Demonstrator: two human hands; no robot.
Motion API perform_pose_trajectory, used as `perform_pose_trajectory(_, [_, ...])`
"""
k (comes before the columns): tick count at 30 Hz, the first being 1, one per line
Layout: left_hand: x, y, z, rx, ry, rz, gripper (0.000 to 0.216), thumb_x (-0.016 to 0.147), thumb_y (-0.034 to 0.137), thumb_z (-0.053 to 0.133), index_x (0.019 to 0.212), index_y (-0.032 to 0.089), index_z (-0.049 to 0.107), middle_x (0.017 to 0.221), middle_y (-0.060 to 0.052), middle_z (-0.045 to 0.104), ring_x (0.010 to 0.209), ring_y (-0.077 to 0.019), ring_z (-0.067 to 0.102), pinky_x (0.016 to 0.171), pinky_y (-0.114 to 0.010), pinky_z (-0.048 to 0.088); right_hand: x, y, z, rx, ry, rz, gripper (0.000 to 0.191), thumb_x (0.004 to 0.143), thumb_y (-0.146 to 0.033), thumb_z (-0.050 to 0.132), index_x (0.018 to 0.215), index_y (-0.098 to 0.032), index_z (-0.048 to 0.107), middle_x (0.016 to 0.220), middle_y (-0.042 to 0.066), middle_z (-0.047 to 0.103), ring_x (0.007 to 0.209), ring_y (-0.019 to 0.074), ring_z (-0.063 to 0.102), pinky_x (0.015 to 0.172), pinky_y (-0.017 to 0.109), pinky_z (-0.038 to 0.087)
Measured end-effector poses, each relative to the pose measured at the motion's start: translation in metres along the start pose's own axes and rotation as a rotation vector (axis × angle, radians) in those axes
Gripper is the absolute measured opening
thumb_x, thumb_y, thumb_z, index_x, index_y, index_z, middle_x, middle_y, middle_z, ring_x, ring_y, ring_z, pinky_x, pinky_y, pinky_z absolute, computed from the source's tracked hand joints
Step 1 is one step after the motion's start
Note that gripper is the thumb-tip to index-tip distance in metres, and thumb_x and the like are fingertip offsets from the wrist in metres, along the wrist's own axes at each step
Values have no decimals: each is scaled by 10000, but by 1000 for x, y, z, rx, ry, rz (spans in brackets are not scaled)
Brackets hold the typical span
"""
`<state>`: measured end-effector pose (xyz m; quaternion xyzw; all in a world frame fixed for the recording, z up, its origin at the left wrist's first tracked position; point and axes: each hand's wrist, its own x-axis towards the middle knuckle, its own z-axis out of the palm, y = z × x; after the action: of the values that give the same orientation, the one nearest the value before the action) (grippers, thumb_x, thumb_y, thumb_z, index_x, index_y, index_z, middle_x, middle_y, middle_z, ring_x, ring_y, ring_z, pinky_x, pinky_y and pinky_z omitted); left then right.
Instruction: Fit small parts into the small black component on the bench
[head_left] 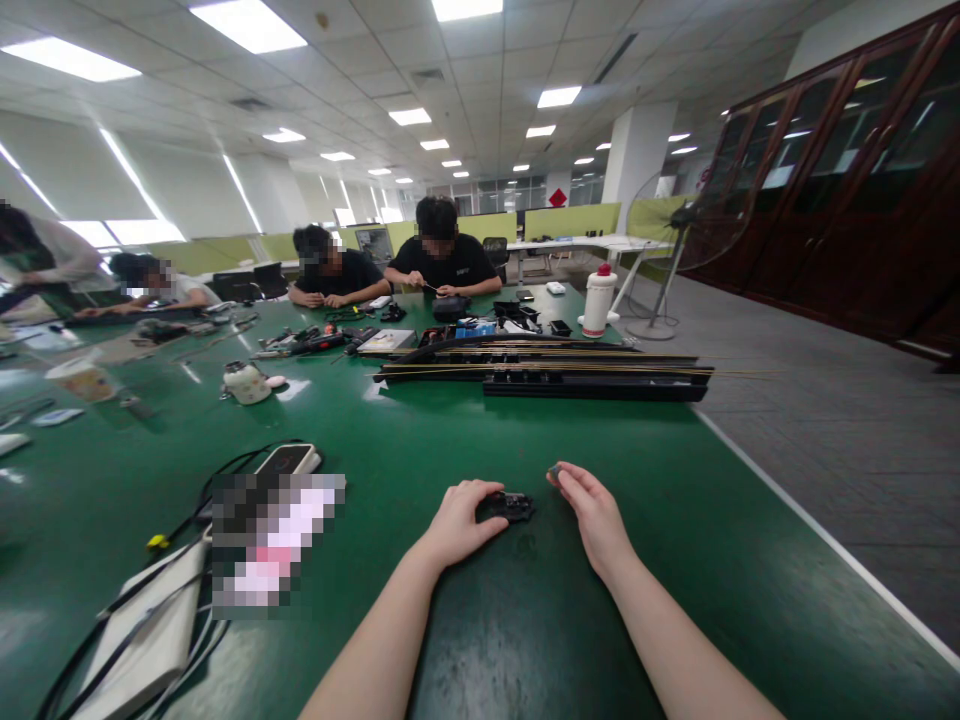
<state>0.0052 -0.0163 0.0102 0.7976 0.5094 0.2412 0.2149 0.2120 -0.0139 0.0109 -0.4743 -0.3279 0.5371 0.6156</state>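
Note:
My left hand is closed around the left end of a small black part with fine metal-looking details, which rests on the green table. Its exact kind is too small to make out. To the right, a little apart from that part, my right hand pinches a tiny dark greyish piece between thumb and fingertips, just above the table. What this piece is I cannot tell.
Long black strips with thin brass-coloured rods lie ahead. Beyond them stand a white bottle and scattered tools. A phone, cables and a white box lie left. Several people sit across the table.

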Motion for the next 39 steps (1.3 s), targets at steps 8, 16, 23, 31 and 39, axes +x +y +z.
perform_pose_trajectory(8, [0,-2,2,0,6,6,429,748,272,674,1165,239,576,1096,-37,638,1036,-238,544,925,-368,390,-3,-1,3,-149,-55,-30,439,549,-425,775,895,-188,647,922,80,731,958,249,659,935,413,456])
perform_pose_trajectory(16, [0,-6,4,9,16,16,433,749,282,677,1167,239,574,1089,-39,637,1024,-237,549,924,-375,396,-1,8,1,-408,-210,-118,359,647,-404,703,913,-167,663,929,104,729,909,256,669,903,436,479])
perform_pose_trajectory(23, [0,-5,3,16,12,14,438,746,284,677,1169,241,573,1091,-43,637,1021,-240,549,910,-376,404,-7,7,2,-618,-300,-230,261,718,-360,645,919,-202,698,972,73,719,940,243,646,916,420,459])
perform_pose_trajectory(31, [0,-6,4,7,27,22,440,738,278,684,1162,237,578,1075,-41,640,1016,-236,554,908,-373,409,-9,13,3,-841,-376,-447,208,755,-275,630,948,-244,702,1014,64,705,999,233,612,937,416,433])
perform_pose_trajectory(39, [0,-7,5,4,23,30,419,747,279,680,1153,244,583,1070,-40,643,1006,-233,555,902,-371,408,-11,16,6,-1099,-429,-511,217,769,-267,624,972,-292,697,1122,48,666,1085,244,562,965,451,388])
